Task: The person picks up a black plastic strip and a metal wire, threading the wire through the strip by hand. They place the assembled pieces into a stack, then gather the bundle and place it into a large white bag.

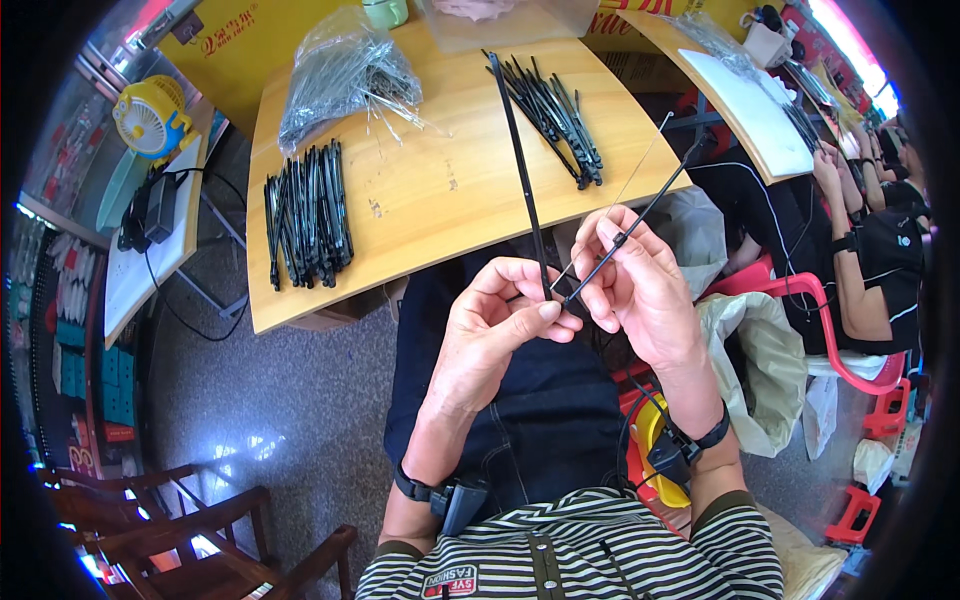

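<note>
Over on the left of the wooden tabletop (pixel 420 200) we see a heap of black sticks (pixel 308 213) near the left edge, with a clear plastic bag (pixel 340 70) of more behind it at the far-left corner. Off the near edge, over our lap, our left hand (pixel 500 325) is closed, pinching the lower end of a long black rod (pixel 520 170) that rises across the tabletop. Our right hand (pixel 635 285), just beside it, is closed on a second black rod (pixel 640 215) slanting up right; their lower ends meet between our fingertips. Another bundle of black sticks (pixel 555 110) lies near the far-right corner.
</note>
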Motion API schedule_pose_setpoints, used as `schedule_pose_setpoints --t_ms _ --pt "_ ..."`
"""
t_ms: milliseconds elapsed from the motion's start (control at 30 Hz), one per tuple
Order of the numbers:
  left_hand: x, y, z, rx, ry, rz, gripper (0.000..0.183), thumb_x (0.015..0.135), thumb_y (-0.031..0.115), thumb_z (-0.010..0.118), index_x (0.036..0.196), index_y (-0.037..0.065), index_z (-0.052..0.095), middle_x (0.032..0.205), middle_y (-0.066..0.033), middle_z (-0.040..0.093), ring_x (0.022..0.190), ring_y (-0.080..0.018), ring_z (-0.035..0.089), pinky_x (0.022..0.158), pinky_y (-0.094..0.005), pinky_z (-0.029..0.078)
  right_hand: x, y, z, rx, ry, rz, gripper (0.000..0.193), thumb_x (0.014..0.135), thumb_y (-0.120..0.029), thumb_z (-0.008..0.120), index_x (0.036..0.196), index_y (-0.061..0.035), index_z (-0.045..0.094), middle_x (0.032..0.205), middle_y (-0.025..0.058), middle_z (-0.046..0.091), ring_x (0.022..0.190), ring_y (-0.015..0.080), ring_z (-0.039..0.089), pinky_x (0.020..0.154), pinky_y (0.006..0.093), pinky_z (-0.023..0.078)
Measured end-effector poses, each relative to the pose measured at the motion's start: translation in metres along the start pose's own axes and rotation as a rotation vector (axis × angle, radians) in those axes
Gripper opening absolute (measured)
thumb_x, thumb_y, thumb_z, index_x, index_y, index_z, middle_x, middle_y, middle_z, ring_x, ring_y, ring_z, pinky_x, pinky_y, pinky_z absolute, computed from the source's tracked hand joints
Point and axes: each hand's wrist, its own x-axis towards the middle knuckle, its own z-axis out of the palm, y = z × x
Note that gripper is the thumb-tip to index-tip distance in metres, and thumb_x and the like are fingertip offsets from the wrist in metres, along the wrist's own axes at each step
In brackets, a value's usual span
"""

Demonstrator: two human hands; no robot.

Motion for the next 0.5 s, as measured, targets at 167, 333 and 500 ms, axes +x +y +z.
schedule_pose_setpoints --t_ms 167,333,500 --pt "-0.002 0.003 0.001 -0.008 0.036 0.000 0.018 0.082 -0.004 0.059 0.097 0.002 0.052 0.098 -0.0090 0.057 0.076 -0.0191 0.064 0.065 -0.0285 0.056 -0.001 -0.006 -0.002 0.013 -0.054 0.045 0.023 0.096 -0.025 0.044 0.100 -0.0031 0.050 0.080 0.0107 0.060 0.053 0.0085 0.057 0.040 0.0173 0.041" --pt "-0.002 0.001 0.001 0.051 0.092 0.032 0.017 0.082 0.001 0.061 0.095 0.002 0.051 0.095 -0.0098 0.058 0.071 -0.0182 0.064 0.060 -0.0257 0.054 0.000 -0.003 -0.002 0.046 -0.069 0.003 0.047 0.096 -0.043 0.032 0.105 -0.0003 0.049 0.084 0.0172 0.063 0.059 0.0137 0.061 0.041 0.0202 0.045" --pt "-0.001 0.002 0.001 0.065 0.107 0.015 0.018 0.081 0.000 0.061 0.096 0.002 0.051 0.090 -0.0079 0.058 0.070 -0.0180 0.064 0.059 -0.0254 0.054 0.000 -0.011 0.001 0.144 -0.085 0.033 0.060 0.092 -0.053 0.031 0.109 0.0018 0.048 0.089 0.0204 0.063 0.063 0.0162 0.063 0.044 0.0211 0.048"
